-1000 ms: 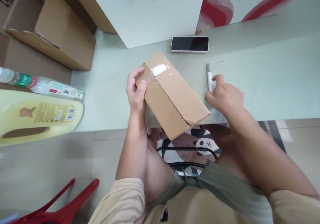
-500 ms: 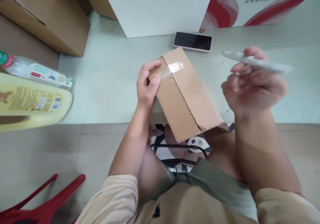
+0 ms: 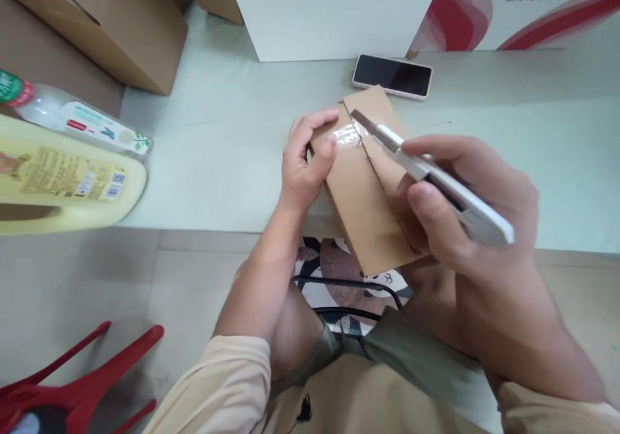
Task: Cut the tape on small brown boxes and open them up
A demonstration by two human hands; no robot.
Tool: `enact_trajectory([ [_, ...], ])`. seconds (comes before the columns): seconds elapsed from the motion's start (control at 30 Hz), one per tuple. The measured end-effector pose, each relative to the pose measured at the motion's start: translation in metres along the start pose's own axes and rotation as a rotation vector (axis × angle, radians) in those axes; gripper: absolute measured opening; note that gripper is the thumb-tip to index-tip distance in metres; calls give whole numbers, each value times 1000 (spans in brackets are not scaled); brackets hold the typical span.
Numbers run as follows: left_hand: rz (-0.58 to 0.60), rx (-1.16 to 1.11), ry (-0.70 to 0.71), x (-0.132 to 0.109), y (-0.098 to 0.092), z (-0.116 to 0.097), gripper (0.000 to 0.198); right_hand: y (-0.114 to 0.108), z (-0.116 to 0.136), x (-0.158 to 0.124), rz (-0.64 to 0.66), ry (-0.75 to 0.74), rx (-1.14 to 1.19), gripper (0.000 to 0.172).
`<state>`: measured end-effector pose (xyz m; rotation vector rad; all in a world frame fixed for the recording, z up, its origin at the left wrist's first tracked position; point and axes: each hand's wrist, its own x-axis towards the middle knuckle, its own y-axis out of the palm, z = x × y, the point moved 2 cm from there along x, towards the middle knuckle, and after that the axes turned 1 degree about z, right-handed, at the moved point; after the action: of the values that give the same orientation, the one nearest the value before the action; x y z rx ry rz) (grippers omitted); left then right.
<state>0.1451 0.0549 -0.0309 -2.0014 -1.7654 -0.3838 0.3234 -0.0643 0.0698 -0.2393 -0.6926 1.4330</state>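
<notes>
A small brown cardboard box (image 3: 361,208) rests at the table's front edge, tilted, its near end jutting out over my lap. Clear tape (image 3: 347,136) crosses the seam between its flaps near the far end. My left hand (image 3: 307,156) grips the box's far left corner, thumb on top. In my right hand (image 3: 475,195) is a white utility knife (image 3: 450,198), its blade out and pointing to the far left. The blade tip appears over the seam by the tape; whether it touches cannot be told. The right hand hides part of the box's right side.
Behind the box lies a phone (image 3: 392,76) on the pale green table (image 3: 217,156). White cartons (image 3: 334,14) stand at the back. On the left are larger cardboard boxes (image 3: 130,27), a clear bottle (image 3: 92,124) and a yellow jug (image 3: 130,175). A red chair (image 3: 87,389) stands lower left.
My right hand has come left and turned, bringing the knife from beside the box to above its taped seam. The left hand keeps its grip; the whole view has shifted slightly.
</notes>
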Motion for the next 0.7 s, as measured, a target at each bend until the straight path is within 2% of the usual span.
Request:
enact_trajectory([
  [0.17,-8,-83,-41,-1,2,-1,48,6,-10,-1,-32,-28,-77,21],
  [0.4,-29,-49,-24,-1,2,2,51,9,0,2,-32,-143,-163,21],
  [0.53,-11,-41,-12,-1,1,0,48,7,-1,1,-33,-170,-123,18],
  [0.6,-1,-42,-6,-1,1,-1,48,5,-7,-6,-32,-145,-111,19],
  [0.7,5,-55,-31,-1,-1,1,49,1,-24,-22,0,-14,-141,30],
])
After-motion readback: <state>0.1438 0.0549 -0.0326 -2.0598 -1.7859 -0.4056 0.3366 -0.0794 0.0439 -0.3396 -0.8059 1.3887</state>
